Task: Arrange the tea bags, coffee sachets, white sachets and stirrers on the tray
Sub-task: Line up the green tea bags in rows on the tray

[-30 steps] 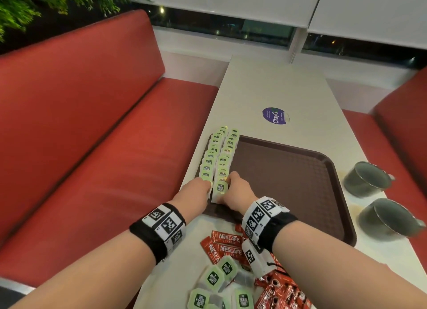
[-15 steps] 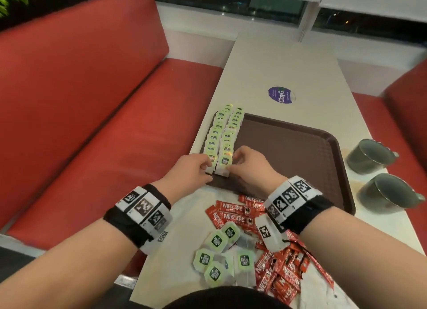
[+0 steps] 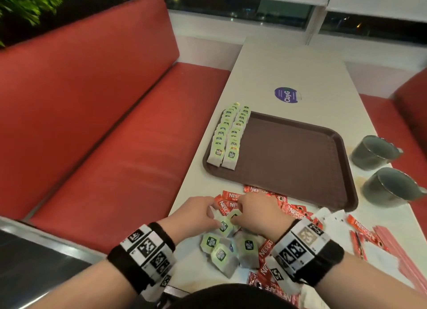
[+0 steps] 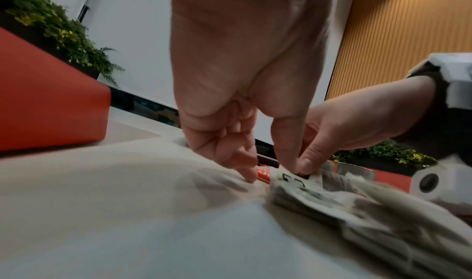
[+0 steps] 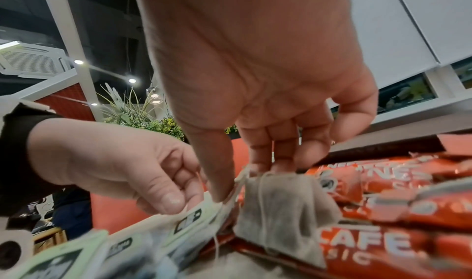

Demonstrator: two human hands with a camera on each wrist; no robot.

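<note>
Two rows of green-tagged tea bags (image 3: 227,137) lie along the left side of the brown tray (image 3: 300,161). Near the table's front edge is a loose pile of tea bags (image 3: 221,251) and red coffee sachets (image 3: 293,210). Both hands are over that pile. My right hand (image 3: 238,213) pinches the top of a grey tea bag (image 5: 278,202) between thumb and fingers (image 5: 275,166). My left hand (image 3: 211,213) pinches the green tag of another tea bag (image 5: 189,216) right beside it. White sachets (image 3: 332,223) and long pink-wrapped sticks (image 3: 392,246) lie to the right.
Two grey cups (image 3: 374,151) (image 3: 392,186) stand on the table right of the tray. A purple sticker (image 3: 286,95) is on the tabletop beyond the tray. Red bench seats (image 3: 115,135) flank the table on both sides.
Both hands have drawn back from the near end of the tea bag rows on the tray to the loose pile at the table's front, and now pinch tea bags there.
</note>
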